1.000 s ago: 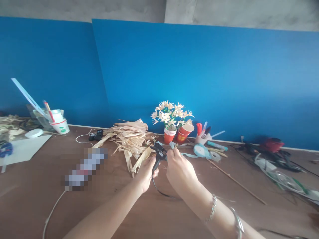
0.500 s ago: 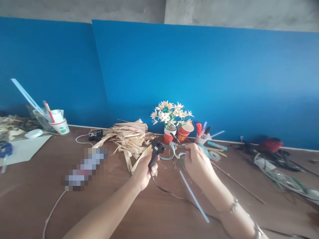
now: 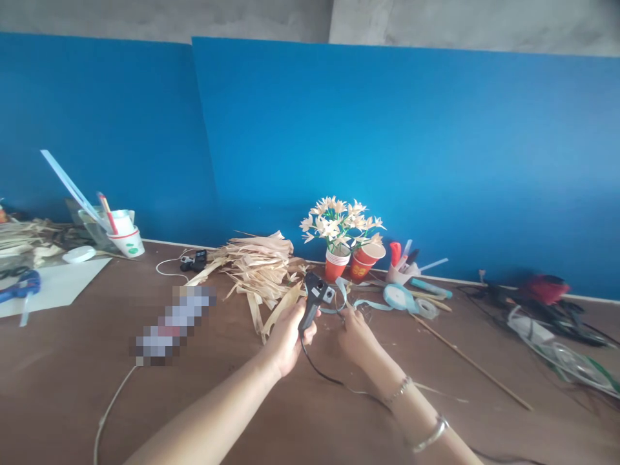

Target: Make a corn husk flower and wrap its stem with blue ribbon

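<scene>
My left hand [image 3: 287, 336] is closed around the grip of a black glue gun [image 3: 316, 298], its cord trailing down and to the right. Just right of it, my right hand [image 3: 356, 332] reaches low over the table with its fingers drawn together. Thin dark wires [image 3: 364, 314] lie by those fingertips. Whatever the fingers pinch is too small to make out. A pale blue ribbon [image 3: 372, 304] curls beyond the fingertips, leading to its roll [image 3: 399, 298]. Dried husks [image 3: 261, 268] are heaped beyond my left hand.
Pale husk flowers [image 3: 334, 219] stand in red paper cups [image 3: 337, 266] against the blue panel [image 3: 387, 142]. A pen cup [image 3: 398, 274] is beside them. A thin stick [image 3: 477, 365] and cables [image 3: 547, 339] lie right; a blurred-out object [image 3: 174, 323] lies left.
My right hand has dropped lower, toward the tabletop, and closer to the glue gun. The pale strip seen beside my right forearm no longer shows. The view has shifted slightly left.
</scene>
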### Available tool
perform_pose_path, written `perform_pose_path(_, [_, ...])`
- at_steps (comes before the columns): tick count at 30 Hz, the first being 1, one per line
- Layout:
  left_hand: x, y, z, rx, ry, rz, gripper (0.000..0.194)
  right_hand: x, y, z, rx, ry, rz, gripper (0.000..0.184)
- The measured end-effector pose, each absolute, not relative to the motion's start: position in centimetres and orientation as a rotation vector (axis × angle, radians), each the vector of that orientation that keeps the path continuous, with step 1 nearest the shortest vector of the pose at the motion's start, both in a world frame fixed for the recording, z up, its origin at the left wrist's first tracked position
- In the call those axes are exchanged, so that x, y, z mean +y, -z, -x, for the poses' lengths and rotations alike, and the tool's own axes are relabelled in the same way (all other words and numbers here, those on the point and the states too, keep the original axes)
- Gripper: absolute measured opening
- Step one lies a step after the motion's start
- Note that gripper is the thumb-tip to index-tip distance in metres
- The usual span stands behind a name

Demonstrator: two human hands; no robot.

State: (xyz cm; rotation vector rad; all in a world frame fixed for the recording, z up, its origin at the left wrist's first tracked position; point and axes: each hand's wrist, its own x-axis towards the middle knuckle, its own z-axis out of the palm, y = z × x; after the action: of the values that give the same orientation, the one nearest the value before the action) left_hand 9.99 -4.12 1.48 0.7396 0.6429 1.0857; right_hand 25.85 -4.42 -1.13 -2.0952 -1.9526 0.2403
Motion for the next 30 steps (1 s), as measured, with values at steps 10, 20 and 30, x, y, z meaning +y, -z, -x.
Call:
perform_pose_path(10, [-4.2, -0.5, -10.4, 0.68, -1.096, -0.904, 0.041, -6.0, -1.7, -24.5, -1.498, -0.729, 1.555, 0.033])
perform_pose_path(20, [-5.3, -0.3, -11.4, 0.679, -1.024, -1.109, 0.044, -6.4, -2.0, -21.6, -0.803, -1.054, 1.182, 0.037])
perform_pose_path(30, [-3.6, 1.3, -10.2, 0.994, -1.087, -1.005, 0.053, -5.9, -2.7, -25.2, -0.604, -1.056, 1.074, 0.028])
